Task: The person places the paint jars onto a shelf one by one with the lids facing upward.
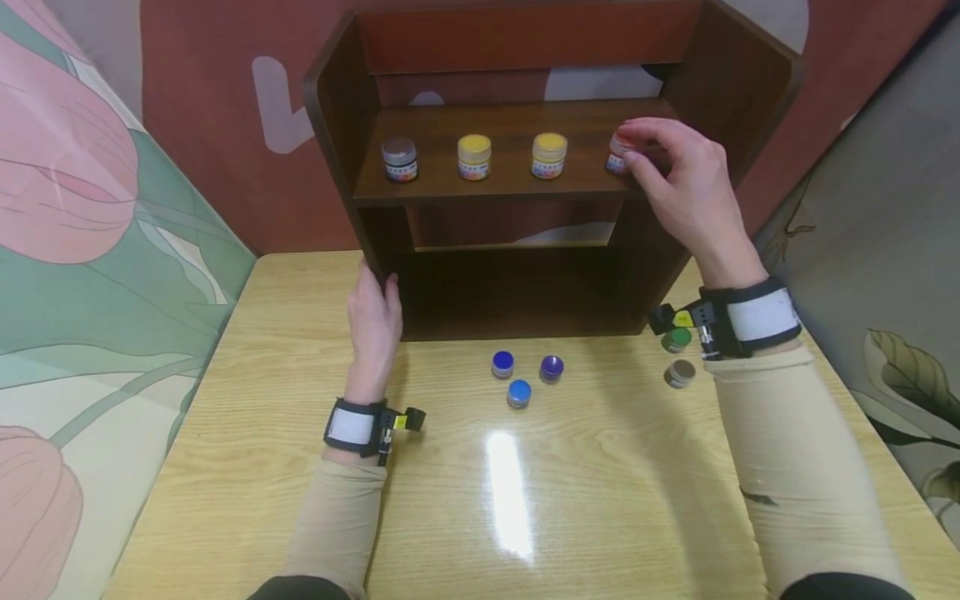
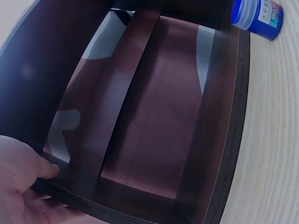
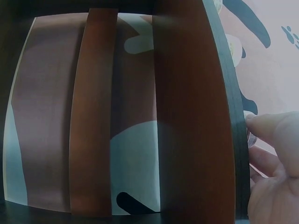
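A small dark wooden shelf (image 1: 480,185) stands on the table, with paint jars in a row on its upper board. My right hand (image 1: 686,179) pinches a red-lidded paint jar (image 1: 617,155) at the row's right end, thumb and fingers about it. In the right wrist view, that hand (image 3: 280,158) mostly hides the jar beyond the board's edge. My left hand (image 1: 375,317) grips the shelf's left side panel low down. The left wrist view shows its thumb (image 2: 46,169) on the panel's inner face and fingers beneath.
Further along the board are two yellow-lidded jars (image 1: 474,157) and a dark-lidded jar (image 1: 400,159). On the table before the shelf lie blue jars (image 1: 518,393) and a purple-lidded one (image 1: 551,368). Green-lidded (image 1: 677,340) and brownish (image 1: 679,373) jars stand near my right wrist.
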`<action>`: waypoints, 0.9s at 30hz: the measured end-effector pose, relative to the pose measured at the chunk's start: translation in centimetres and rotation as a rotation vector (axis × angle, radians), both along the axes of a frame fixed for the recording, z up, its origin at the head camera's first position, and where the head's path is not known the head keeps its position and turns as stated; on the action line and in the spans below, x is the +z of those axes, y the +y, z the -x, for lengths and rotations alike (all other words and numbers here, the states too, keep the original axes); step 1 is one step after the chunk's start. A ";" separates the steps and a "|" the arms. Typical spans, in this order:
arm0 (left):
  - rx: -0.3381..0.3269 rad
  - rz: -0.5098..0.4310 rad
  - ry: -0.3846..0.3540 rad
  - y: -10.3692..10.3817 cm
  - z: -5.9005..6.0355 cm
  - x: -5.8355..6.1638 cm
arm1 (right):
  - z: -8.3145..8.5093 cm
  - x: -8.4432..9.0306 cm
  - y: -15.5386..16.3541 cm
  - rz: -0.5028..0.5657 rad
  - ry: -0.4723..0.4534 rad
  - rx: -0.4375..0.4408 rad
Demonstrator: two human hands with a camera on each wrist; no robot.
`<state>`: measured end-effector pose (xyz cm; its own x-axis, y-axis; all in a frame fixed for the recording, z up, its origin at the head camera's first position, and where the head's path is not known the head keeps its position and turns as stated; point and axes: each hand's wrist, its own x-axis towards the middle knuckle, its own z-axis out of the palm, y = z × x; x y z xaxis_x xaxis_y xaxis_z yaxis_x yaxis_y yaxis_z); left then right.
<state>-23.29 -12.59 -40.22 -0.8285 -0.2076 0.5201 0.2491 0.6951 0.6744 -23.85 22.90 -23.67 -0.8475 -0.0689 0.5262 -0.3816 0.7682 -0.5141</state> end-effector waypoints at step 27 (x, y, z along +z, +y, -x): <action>0.024 -0.003 -0.018 0.1 0.0 0.0 | -0.9 -0.5 0.0 0.115 0.209 -0.044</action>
